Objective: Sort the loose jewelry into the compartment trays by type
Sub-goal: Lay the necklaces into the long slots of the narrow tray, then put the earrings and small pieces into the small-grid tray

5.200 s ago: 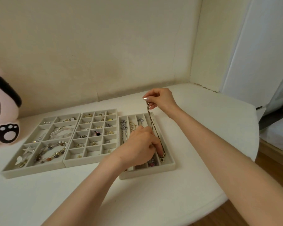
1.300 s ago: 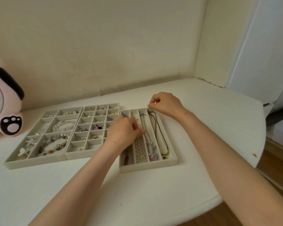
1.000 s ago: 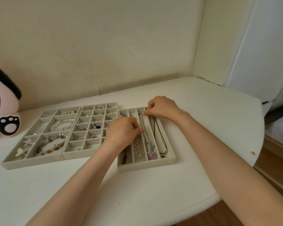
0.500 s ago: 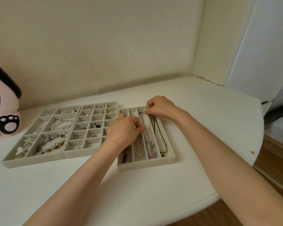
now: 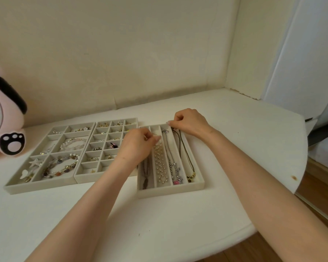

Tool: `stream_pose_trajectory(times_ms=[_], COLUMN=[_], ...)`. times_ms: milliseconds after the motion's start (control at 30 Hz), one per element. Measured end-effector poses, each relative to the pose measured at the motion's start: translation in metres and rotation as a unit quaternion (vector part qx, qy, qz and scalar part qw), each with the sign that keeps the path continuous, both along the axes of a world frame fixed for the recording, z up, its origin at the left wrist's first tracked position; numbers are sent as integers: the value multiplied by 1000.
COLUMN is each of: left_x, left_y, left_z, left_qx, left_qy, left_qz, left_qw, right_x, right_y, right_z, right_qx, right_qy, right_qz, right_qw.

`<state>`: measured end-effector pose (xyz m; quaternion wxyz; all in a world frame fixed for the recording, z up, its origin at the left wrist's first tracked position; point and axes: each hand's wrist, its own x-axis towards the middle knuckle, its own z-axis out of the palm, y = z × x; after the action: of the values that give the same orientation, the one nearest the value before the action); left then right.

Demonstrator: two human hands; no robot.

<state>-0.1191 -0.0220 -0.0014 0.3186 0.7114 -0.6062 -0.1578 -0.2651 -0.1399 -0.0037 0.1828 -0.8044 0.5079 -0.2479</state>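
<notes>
Three beige compartment trays lie side by side. The right tray (image 5: 170, 189) has long slots holding a dark pendant necklace (image 5: 145, 175), a pearl necklace (image 5: 160, 164), a silver chain with a pink pendant (image 5: 174, 167) and a dark cord necklace (image 5: 187, 159) with gold beads. My left hand (image 5: 135, 147) lies over the far left of this tray, fingers curled and pinching the top of the pearl necklace. My right hand (image 5: 188, 121) is at the tray's far end, pinching the top of the cord necklace.
The left tray (image 5: 17, 184) holds bracelets and shell pieces. The middle tray (image 5: 83, 175) holds small earrings and rings in a grid. A pink fan with a paw print (image 5: 6, 129) stands at far left. The table's rounded edge (image 5: 295, 186) drops off at right.
Five seconds ago my right hand held the cord necklace up while my left guided its pendant end; now it lies in the rightmost slot. My left hand has moved to the pearl slot.
</notes>
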Motion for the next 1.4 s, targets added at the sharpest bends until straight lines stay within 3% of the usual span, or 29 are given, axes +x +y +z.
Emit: stream_pose_trajectory(times_ms=[167,267,400,600,800,933,1200,1400], left_x=[12,12,8,9,54,77,80,74], left_y=[-3,-3,-3,9,57,74,87,88], left_z=[1,1,3,23,7,-14,-24,-25], left_qx=[-16,-44,-68,-45,-113,-127,-130,-129], left_qy=[-54,-43,-11,-46,-90,-122,-107,-110], left_qz=[56,63,30,-47,-74,-66,-63,-112], left_qw=[997,996,997,997,987,982,984,979], right_x=[-6,-10,-4,-1,-22,-25,-18,-10], right_y=[-3,-2,5,42,136,167,145,119], right_z=[2,4,10,31,25,10,-6,-2], right_qx=[-2,28,13,-45,-12,-33,-134,-91], right_qy=[3,-13,26,93,56,96,105,81], right_qz=[-21,-9,-6,9,166,228,186,136], right_qw=[1000,999,1000,995,984,968,968,983])
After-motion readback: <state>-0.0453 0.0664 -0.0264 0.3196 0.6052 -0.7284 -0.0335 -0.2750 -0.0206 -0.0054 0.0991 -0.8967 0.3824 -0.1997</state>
